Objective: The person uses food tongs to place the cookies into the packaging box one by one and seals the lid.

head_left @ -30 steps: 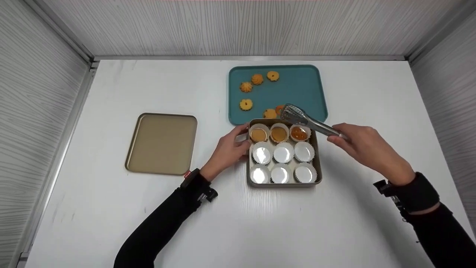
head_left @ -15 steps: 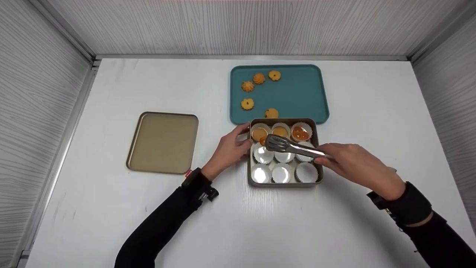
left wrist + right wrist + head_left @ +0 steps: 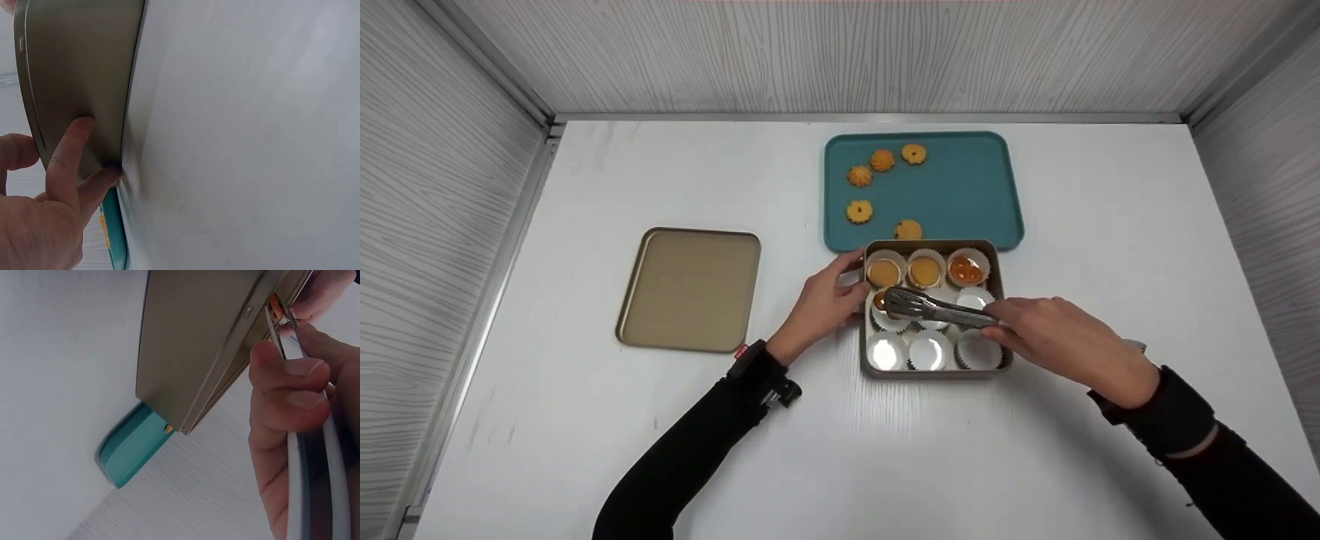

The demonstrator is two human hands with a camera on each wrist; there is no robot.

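My right hand (image 3: 1065,341) grips a pair of metal tongs (image 3: 937,309) slanted low over a square gold tin (image 3: 937,373). Between the tong tips is an orange cookie (image 3: 274,306), over the left paper cup (image 3: 889,324) of the tin's middle row. Along the back row, the left and middle cups each hold a yellowish cookie (image 3: 925,271), and the right one a darker orange cookie (image 3: 965,270). My left hand (image 3: 819,306) holds the tin at its left back side, with fingertips on the outer wall (image 3: 95,67). The tongs partly cover the middle-row cups.
Behind the tin lies a teal tray (image 3: 960,180) bearing several cookies (image 3: 882,160), one of them close to the tin's back rim. A shallow square gold lid (image 3: 690,289) lies to the left on the white table (image 3: 825,450).
My right hand has brought the tongs from the teal tray's front edge down over the tin's left middle cup, carrying an orange cookie off the tray. My left hand stays on the tin.
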